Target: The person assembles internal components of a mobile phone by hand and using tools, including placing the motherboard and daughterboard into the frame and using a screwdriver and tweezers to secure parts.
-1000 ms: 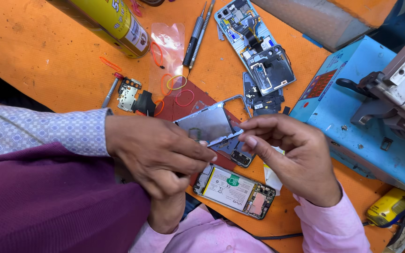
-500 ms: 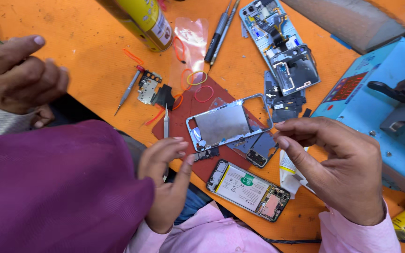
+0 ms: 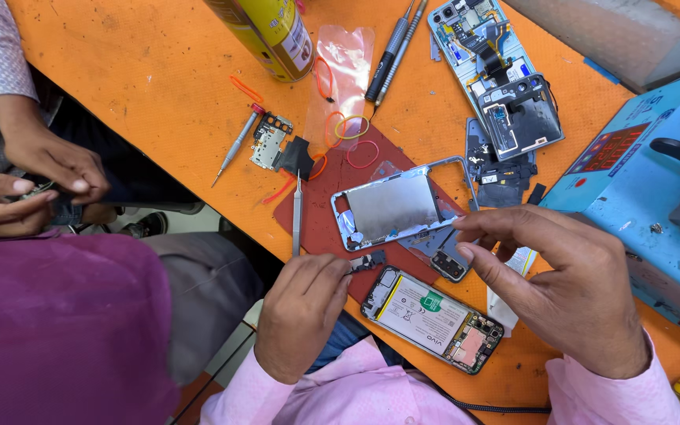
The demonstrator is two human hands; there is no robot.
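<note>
Phone frame (image 3: 393, 206), silver, lies on a dark red mat (image 3: 320, 228) on the orange desk (image 3: 143, 86). Right hand (image 3: 568, 287) hovers at its right edge, fingers loosely bent and holding nothing. Left hand (image 3: 301, 311) pinches a small black part (image 3: 367, 262) beside an opened phone (image 3: 432, 317).

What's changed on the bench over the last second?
The co-worker's hand has pulled off the silver phone frame and away to the left. The left hand slid down and now pinches a small black part. The right hand stays at the frame's right edge; the opened phone lies unmoved.
</note>
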